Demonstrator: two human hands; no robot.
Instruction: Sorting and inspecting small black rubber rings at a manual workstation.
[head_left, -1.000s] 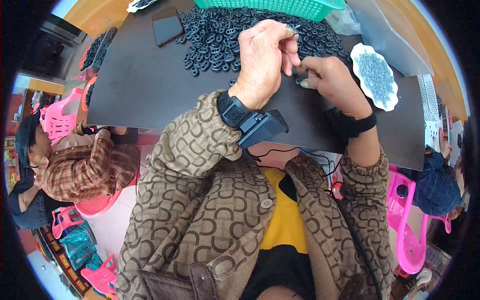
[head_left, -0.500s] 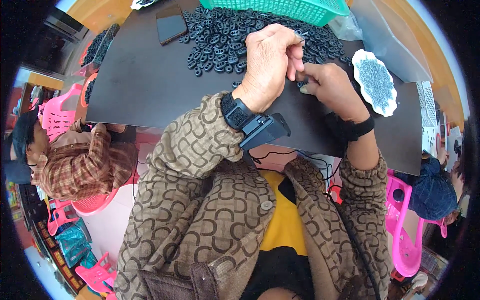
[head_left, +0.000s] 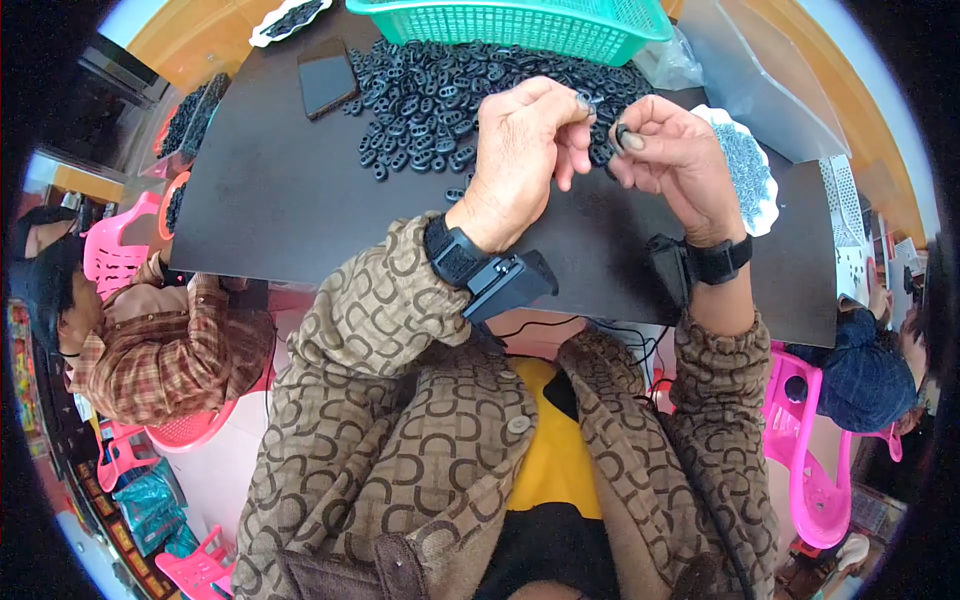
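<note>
We see a matte black tabletop filling the upper half of the frame, flat and smooth. Along the top edge sits a teal plastic mesh basket, and below it a heap of small black ring-shaped parts, rubbery-looking with oval holes, spread from upper centre toward the right. At upper right, a white scalloped tray holds dark, finer pieces. A flat dark rectangular pad lies upper left of the heap. Our left hand is raised over the heap's lower edge, fingertips pinched together on something too small to make out. Our right hand, just beside it at upper centre-right, pinches one small black ring between thumb and forefinger, above the tabletop near the heap.
</note>
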